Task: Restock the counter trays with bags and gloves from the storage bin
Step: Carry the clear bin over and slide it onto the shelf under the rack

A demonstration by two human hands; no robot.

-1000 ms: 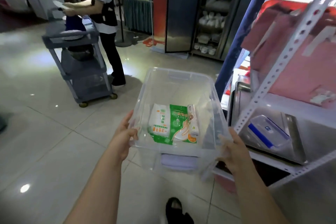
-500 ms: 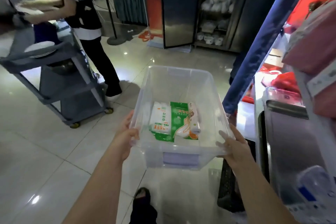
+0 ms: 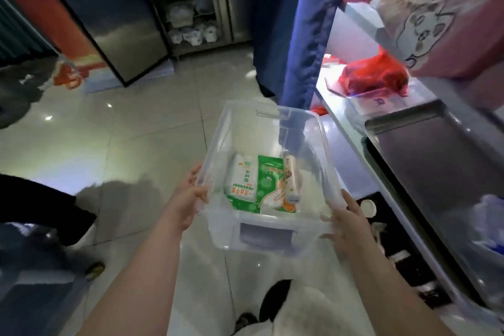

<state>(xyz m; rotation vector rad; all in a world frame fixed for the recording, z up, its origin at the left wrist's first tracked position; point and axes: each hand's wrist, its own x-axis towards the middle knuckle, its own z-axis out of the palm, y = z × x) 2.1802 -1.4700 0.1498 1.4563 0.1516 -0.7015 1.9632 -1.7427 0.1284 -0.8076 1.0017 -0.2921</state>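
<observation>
Left hand: the left hand [image 3: 188,200] grips the left rim of the clear rectangular plastic storage bin [image 3: 268,236], thumb hooked over the edge, fingers curled against the outer wall
Right hand: the right hand [image 3: 347,222] clasps the near right corner of the bin, fingers spread along the rim and side
Bin: carried between both hands, above the pale glossy tiled floor [image 3: 131,150], its long sides running away from the hands
Bin contents: beyond the left thumb lies a white packet with orange and green print [image 3: 244,176]; touching its right side, a green and white flat packet showing a glove picture [image 3: 268,185]; just right of that, a white roll of thin plastic bags [image 3: 291,179]
Writing: print on all three packets is blurred and cannot be read
Edges: the long steel-edged table [image 3: 351,139] runs just beyond the right hand, its edge close beside the bin's right wall
Table top: a dull grey metal tray [image 3: 425,150] sits past the right hand; farther on, a red plastic bag [image 3: 373,76]
Open room: bare floor spreads wide to the left of the left hand; ahead of the bin hangs a dark blue curtain [image 3: 294,22]
</observation>
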